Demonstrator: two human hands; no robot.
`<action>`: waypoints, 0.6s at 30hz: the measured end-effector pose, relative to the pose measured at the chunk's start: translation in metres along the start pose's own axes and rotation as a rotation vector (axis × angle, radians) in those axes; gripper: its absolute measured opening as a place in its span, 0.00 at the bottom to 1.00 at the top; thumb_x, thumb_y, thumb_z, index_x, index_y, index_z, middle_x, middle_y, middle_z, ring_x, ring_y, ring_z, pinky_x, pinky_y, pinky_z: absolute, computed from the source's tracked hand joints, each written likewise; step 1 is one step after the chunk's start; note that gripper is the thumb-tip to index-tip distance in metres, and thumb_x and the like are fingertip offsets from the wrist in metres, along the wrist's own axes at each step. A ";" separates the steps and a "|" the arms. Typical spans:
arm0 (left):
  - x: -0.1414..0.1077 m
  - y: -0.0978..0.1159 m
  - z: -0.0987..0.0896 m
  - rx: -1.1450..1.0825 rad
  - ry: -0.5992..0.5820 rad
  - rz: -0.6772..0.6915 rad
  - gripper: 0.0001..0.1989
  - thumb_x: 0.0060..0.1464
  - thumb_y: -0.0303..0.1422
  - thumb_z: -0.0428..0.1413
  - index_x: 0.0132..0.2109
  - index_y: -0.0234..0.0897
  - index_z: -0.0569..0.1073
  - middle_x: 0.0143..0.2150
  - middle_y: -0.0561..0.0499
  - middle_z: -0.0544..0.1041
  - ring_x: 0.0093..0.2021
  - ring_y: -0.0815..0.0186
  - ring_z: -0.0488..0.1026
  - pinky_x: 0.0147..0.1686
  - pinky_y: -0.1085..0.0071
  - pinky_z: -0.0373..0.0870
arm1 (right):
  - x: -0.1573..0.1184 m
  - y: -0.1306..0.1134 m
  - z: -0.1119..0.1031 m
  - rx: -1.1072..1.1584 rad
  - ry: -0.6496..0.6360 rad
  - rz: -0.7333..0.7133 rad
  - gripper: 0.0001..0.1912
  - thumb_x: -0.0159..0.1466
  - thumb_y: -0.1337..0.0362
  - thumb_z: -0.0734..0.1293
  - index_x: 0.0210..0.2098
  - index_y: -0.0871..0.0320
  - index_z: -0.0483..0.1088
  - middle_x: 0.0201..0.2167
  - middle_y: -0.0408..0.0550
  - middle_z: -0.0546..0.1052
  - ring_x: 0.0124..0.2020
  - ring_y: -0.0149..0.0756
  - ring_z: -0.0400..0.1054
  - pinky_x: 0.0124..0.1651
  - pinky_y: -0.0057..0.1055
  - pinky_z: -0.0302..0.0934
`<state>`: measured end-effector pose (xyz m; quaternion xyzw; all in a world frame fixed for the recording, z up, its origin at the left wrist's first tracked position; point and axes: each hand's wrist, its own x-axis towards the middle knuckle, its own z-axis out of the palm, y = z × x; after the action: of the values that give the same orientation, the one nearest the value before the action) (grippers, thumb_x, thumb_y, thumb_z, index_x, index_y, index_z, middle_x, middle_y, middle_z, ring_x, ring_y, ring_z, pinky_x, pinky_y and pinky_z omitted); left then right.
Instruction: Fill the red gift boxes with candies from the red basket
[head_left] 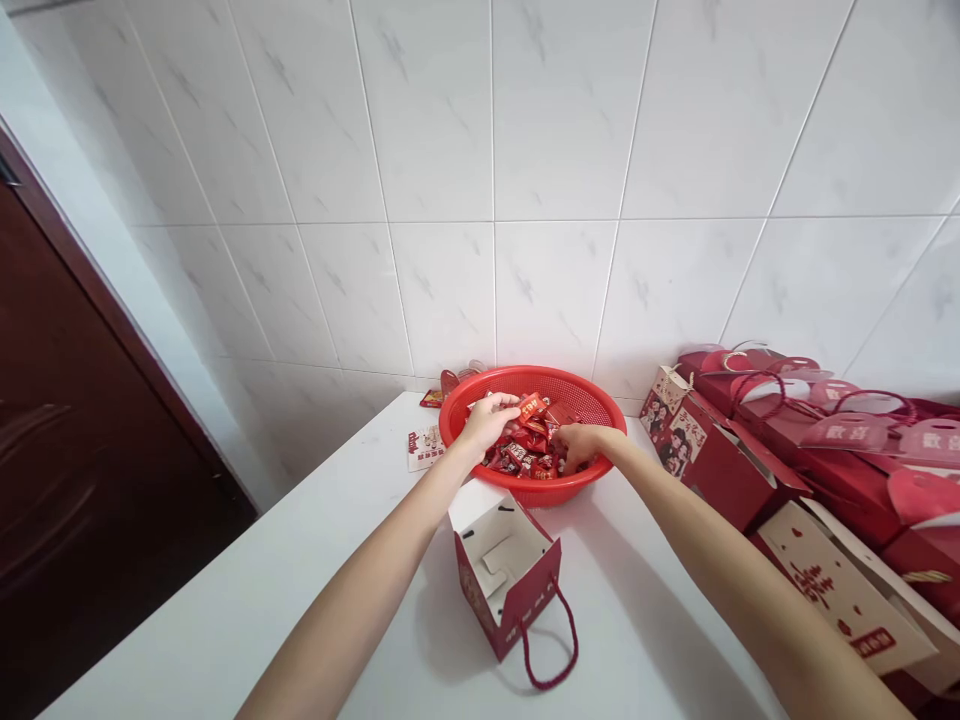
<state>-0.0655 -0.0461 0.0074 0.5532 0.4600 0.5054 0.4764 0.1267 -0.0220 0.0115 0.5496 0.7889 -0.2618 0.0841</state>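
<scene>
A red plastic basket [609, 415] with mesh sides holds a heap of wrapped candies [517, 455]. Over its left side, my left hand [491, 418] has its fingers closed on a red-wrapped candy [532, 406]. My right hand [581, 445] reaches down into the heap at the right, fingers curled and their tips hidden among the wrappers. In front of the basket, between my forearms, stands a dark red gift box [525, 600]. Its top is open, its inside is white with nothing in it, and a red rope handle [574, 650] hangs toward me.
Many red and cream gift boxes [750, 450] crowd the right side of the white table [300, 610]. Behind the basket on the left lie a printed card [424, 449] and small packets [431, 398]. A tiled wall [442, 290] rises behind; a dark door [97, 450] is at left.
</scene>
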 end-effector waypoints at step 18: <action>-0.010 0.013 0.002 -0.036 0.022 -0.039 0.05 0.44 0.29 0.62 0.32 0.38 0.76 0.31 0.53 0.76 0.28 0.69 0.71 0.32 0.71 0.70 | -0.007 0.016 0.002 1.194 0.507 -0.481 0.21 0.43 0.62 0.79 0.30 0.55 0.66 0.26 0.37 0.74 0.28 0.33 0.71 0.32 0.29 0.64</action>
<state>-0.0633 -0.0577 0.0191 0.5298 0.4669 0.5100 0.4911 0.1437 -0.0243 0.0071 0.3559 0.6051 -0.5260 -0.4800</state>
